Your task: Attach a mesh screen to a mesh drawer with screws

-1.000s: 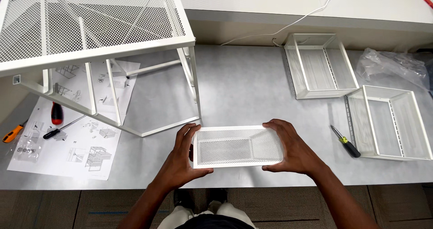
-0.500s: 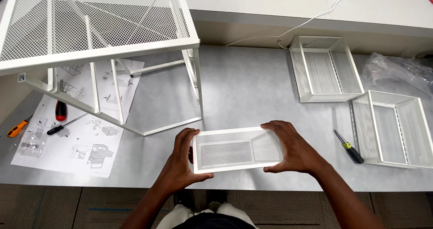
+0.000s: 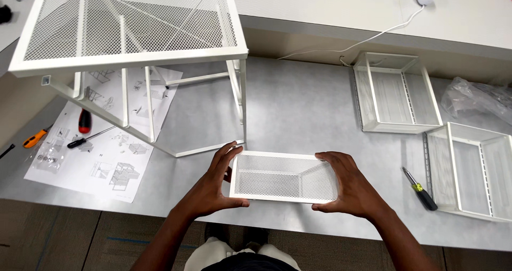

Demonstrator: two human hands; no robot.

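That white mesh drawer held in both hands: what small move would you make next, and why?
Probably carry the white mesh metal drawer toward the white mesh frame at the left. The left hand and right hand grip its short ends, lifted near the table's front edge, and the frame's side looks open.

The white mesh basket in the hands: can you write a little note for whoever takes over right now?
Left hand: grips the left end of the small white metal mesh basket.
Right hand: grips its right end; the basket is held over the grey table's near edge.
White mesh frame stands at the left, over the paper instruction sheet.
Two more white mesh baskets lie on the right, separate from the frame.
Yellow-and-black screwdriver lies between them and the hands.
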